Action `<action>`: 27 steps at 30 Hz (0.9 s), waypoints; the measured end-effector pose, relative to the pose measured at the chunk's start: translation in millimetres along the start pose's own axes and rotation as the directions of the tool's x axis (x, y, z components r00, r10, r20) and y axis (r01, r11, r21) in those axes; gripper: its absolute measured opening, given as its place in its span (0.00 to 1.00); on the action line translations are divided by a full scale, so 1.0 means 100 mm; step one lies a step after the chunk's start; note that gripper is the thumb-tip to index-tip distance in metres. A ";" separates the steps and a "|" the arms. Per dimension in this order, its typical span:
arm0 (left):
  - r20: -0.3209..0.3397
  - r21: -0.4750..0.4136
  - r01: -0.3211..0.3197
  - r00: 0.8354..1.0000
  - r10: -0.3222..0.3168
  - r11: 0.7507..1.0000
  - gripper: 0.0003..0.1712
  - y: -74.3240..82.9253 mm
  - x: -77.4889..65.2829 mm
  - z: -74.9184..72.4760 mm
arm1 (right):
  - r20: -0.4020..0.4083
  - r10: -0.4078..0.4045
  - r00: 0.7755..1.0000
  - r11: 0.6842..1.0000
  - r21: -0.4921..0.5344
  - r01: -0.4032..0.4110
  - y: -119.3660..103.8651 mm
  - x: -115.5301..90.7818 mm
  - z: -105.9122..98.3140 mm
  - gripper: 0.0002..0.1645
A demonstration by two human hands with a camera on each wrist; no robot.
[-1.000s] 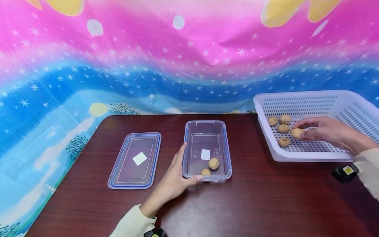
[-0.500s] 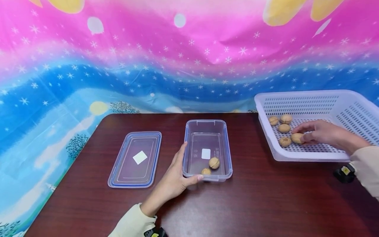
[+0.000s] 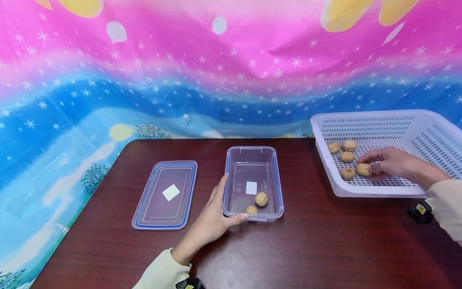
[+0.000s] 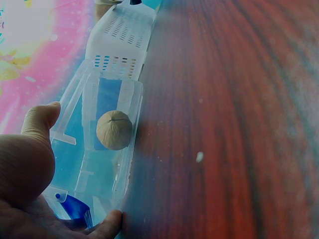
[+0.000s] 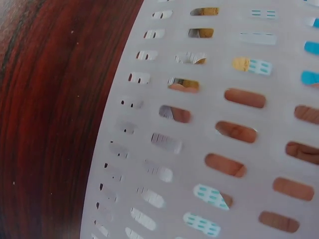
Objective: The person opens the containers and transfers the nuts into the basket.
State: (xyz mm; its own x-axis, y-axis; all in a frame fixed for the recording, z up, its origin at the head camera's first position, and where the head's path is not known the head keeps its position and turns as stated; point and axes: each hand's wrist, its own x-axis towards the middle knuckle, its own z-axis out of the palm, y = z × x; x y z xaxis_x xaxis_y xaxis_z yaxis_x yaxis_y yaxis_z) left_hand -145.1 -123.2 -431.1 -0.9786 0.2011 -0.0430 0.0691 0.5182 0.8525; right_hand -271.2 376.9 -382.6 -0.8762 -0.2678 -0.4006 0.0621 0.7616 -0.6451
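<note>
My left hand (image 3: 211,216) grips the near left corner of a clear plastic food container (image 3: 279,188), thumb over its front rim and fingers along its left side. Inside lie two walnuts, one whole walnut (image 3: 261,199) in plain sight and another walnut (image 3: 251,209) partly behind the front rim. My right hand (image 3: 395,164) reaches into a white slotted basket (image 3: 379,190) and pinches a walnut (image 3: 363,169) low over its floor. Several more walnuts (image 3: 347,156) sit to its left. In the right wrist view the basket wall (image 5: 199,144) hides most of the right hand.
A clear lid (image 3: 164,196) with a blue seal lies flat left of the container. All stand on a dark red-brown wooden table (image 3: 306,249). A colourful printed cloth (image 3: 202,80) hangs behind the table's far edge.
My right hand has brought the pinched walnut slightly nearer the basket's front, beside another walnut, and has barely moved in the last half second. My left hand stays on the container.
</note>
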 end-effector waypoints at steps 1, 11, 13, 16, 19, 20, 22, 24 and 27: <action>0.001 0.001 0.001 1.000 -0.001 1.000 0.69 0.00 0.00 0.00 | -0.001 0.001 1.000 1.000 0.000 -0.001 0.00 0.00 0.00 0.33; -0.002 0.006 0.000 1.000 0.000 1.000 0.69 0.00 0.00 0.00 | -0.024 -0.002 1.000 0.997 -0.082 0.000 -0.01 -0.02 -0.03 0.37; -0.001 0.007 0.000 1.000 0.000 1.000 0.69 0.00 0.00 0.00 | -0.024 -0.005 1.000 0.996 -0.094 0.002 0.00 -0.03 -0.03 0.36; 0.001 0.008 -0.001 1.000 0.001 1.000 0.69 0.00 0.00 0.01 | -0.035 -0.016 0.999 0.993 -0.116 0.012 0.01 -0.05 -0.04 0.36; 0.003 0.008 -0.003 1.000 0.003 1.000 0.69 0.00 0.00 0.01 | -0.067 -0.030 0.997 0.990 -0.140 0.021 0.02 -0.07 -0.04 0.36; 0.002 0.008 -0.003 1.000 0.003 1.000 0.69 0.00 0.00 0.01 | -0.081 -0.036 0.996 0.989 -0.148 0.024 0.02 -0.07 -0.04 0.36; 0.001 0.006 -0.004 1.000 0.004 1.000 0.69 0.00 0.00 0.01 | -0.116 -0.045 0.992 0.985 -0.173 0.025 0.01 -0.07 -0.04 0.36; 0.000 0.007 -0.004 1.000 0.004 1.000 0.69 0.00 0.00 0.01 | -0.146 -0.061 0.987 0.981 -0.191 0.032 0.00 -0.08 -0.05 0.36; -0.001 0.006 -0.005 1.000 0.005 1.000 0.69 0.00 0.00 0.01 | -0.173 -0.072 0.982 0.978 -0.204 0.035 -0.03 -0.10 -0.06 0.36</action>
State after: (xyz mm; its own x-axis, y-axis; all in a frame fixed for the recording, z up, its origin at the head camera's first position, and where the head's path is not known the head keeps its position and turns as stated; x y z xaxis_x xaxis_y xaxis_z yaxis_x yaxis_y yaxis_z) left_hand -144.9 -122.5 -431.2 -0.9784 0.2033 -0.0381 0.0754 0.5220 0.8496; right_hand -265.6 380.8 -372.6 -0.9479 -0.2155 -0.2347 -0.0676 0.8559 -0.5128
